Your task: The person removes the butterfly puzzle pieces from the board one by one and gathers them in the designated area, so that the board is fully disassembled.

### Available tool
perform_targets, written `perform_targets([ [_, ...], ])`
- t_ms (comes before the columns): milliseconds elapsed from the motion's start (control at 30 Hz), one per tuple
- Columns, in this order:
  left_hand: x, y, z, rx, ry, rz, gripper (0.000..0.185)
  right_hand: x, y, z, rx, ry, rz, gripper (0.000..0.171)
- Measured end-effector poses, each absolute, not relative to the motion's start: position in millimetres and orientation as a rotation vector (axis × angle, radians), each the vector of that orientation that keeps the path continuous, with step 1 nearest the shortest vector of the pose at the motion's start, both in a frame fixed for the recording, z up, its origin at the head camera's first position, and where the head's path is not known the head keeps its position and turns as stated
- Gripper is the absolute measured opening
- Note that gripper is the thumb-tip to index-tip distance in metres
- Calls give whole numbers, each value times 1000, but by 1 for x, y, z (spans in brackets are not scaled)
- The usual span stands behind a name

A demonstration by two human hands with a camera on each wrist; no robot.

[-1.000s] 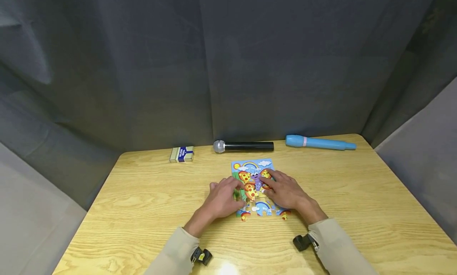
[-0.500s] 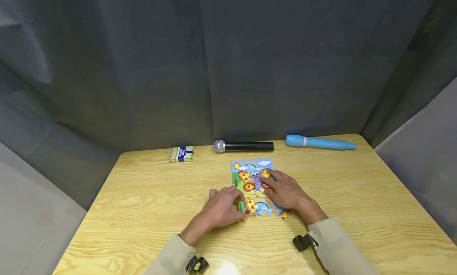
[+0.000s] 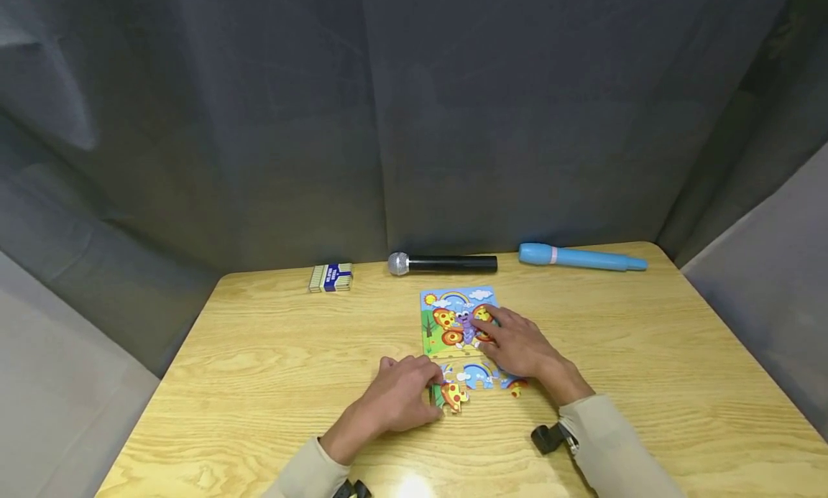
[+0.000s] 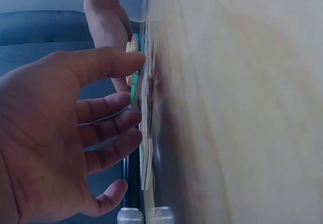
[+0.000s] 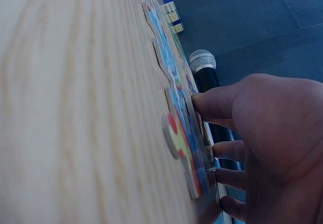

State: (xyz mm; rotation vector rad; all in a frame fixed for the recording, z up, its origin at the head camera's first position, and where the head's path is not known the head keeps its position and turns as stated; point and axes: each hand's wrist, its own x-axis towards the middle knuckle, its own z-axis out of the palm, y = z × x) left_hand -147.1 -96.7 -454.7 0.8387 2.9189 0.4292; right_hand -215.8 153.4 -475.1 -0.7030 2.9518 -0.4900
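Wooden table [image 3: 272, 354], left hand [image 3: 397, 395] pinching puzzle piece [image 3: 451, 395]

No lettering can be read anywhere; the small blue-and-white box [image 3: 330, 277] left of the microphone [image 3: 443, 264] bears print, but it is too small to make out.

Head view looks down from near edge; wrist views skim tabletop close-up, all sharing the puzzle [image 3: 461, 322] and microphone [image 3: 443, 263].
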Motion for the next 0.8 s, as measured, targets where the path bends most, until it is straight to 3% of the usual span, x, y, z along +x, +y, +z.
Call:
perform_targets([
  [800, -130, -101, -455, 886, 2908, 311, 35, -217, 155, -478, -705, 2954, -493, 49],
])
